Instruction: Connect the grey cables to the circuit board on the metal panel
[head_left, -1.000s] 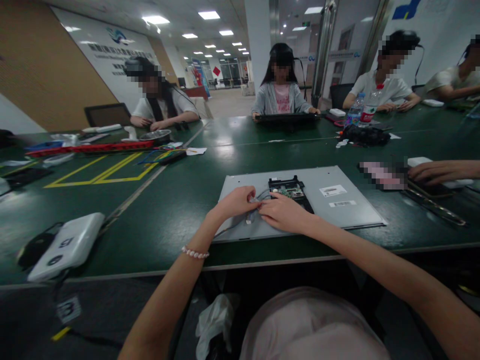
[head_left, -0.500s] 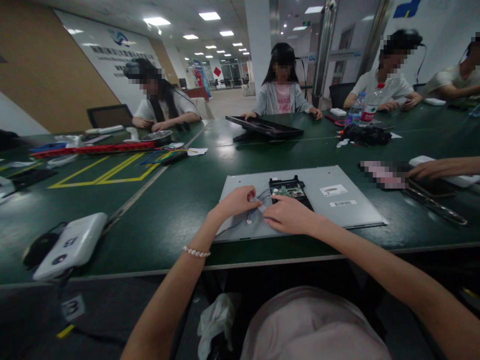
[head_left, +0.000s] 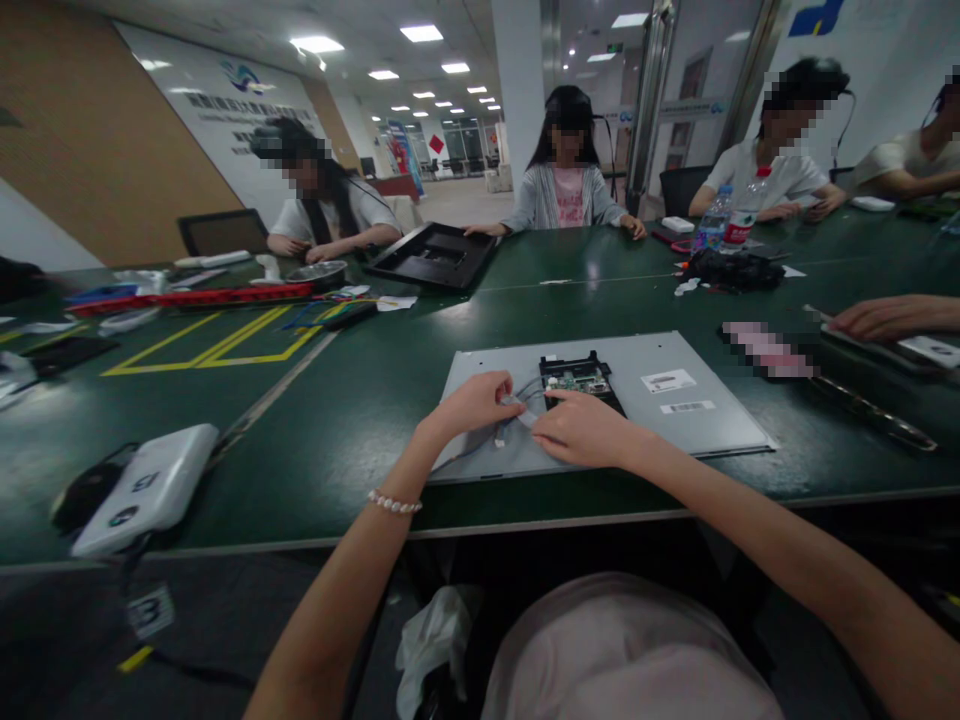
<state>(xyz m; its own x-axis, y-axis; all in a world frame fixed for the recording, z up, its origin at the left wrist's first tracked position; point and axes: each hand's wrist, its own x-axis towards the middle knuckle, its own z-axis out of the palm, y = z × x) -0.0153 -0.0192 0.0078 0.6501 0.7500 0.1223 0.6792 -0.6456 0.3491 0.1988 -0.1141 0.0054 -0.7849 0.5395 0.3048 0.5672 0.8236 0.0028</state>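
Note:
In front of me a flat silver display panel (head_left: 716, 400) lies back-up, with a black bracket (head_left: 609, 395) and a green circuit board (head_left: 579, 382) on it. Grey cables (head_left: 531, 388) run from the board toward the left. My left hand (head_left: 476, 405), with a beaded bracelet at the wrist, pinches the grey cable left of the board. My right hand (head_left: 581, 428) is closed at the other end of a pale strip (head_left: 528, 418) on that cable, its index finger stretched to the bracket's edge. The fingers partly hide the strip.
A white device (head_left: 146, 490) lies at the left table edge. Yellow tape lines (head_left: 195, 362) and a red strip (head_left: 232, 294) are farther back. Opposite, a person's hand (head_left: 484, 230) touches a black frame (head_left: 431, 258). Another hand (head_left: 889, 318) is at right, near a phone (head_left: 765, 348).
The person opposite has swung the black frame to the left and turned it. At right, the other hand has shifted with the objects under it. My hands have barely moved.

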